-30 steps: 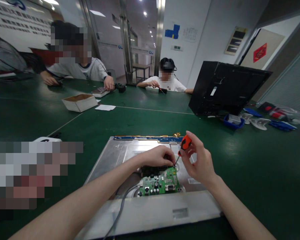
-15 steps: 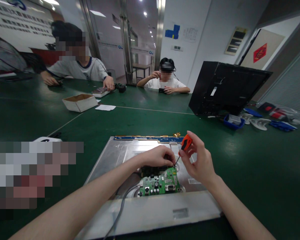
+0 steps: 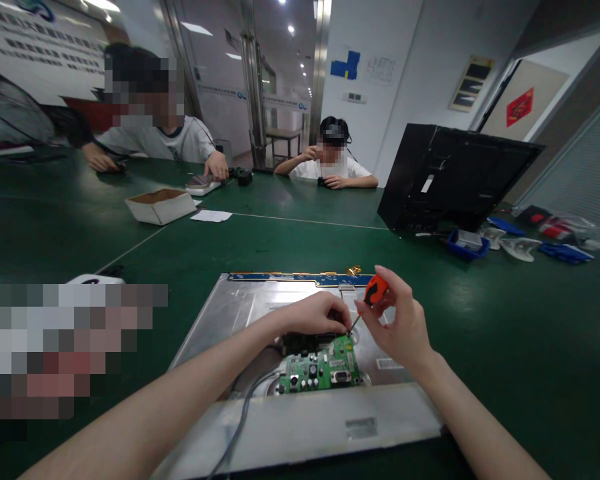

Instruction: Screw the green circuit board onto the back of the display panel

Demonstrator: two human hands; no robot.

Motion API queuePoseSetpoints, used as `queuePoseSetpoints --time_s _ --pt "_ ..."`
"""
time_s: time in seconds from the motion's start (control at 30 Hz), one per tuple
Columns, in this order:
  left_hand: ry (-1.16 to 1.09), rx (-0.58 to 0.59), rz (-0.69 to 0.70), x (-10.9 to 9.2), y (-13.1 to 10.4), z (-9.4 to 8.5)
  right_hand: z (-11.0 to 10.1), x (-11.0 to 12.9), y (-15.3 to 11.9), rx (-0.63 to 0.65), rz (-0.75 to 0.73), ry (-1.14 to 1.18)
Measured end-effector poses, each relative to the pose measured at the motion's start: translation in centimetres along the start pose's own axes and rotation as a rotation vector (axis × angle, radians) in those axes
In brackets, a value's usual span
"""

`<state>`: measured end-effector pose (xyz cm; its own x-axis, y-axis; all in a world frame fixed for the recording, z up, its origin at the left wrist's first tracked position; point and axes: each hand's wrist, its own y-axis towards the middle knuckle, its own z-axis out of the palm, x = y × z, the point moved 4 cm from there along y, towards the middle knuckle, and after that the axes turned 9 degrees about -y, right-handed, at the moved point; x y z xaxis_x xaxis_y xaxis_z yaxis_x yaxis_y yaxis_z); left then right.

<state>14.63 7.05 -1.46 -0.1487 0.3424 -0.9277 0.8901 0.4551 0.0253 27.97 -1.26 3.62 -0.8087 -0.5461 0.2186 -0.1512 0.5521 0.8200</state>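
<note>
A short screwdriver with an orange and black handle (image 3: 375,291) is pinched in the fingers of my right hand (image 3: 403,323). It leans, its tip meeting the upper right corner of a green circuit board (image 3: 323,368). My left hand (image 3: 325,313) reaches over the board's far edge, fingers curled and closed beside the screwdriver tip; whatever they pinch is hidden. Under both hands lies a silver metal display panel (image 3: 230,310) with a blue board strip (image 3: 280,277) along its far edge. A grey cable (image 3: 245,413) runs from the green board toward me.
On the green table (image 3: 290,240) stand a black monitor casing (image 3: 445,177), a blue tray (image 3: 467,245) and an open cardboard box (image 3: 160,208). A paper slip (image 3: 211,215) lies by the box. Two people sit across the table; another is partly visible at far left.
The screwdriver handle has turned and shifted slightly to the right in my right hand, while its tip stays at the same corner. My left hand is nearly still.
</note>
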Motion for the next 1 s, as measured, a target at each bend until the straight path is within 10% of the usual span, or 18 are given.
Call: queuePoseSetpoints --time_s 1.0 --pt "-0.006 -0.012 0.005 -0.05 -0.12 0.09 -0.21 0.45 0.34 0.054 -0.005 0.072"
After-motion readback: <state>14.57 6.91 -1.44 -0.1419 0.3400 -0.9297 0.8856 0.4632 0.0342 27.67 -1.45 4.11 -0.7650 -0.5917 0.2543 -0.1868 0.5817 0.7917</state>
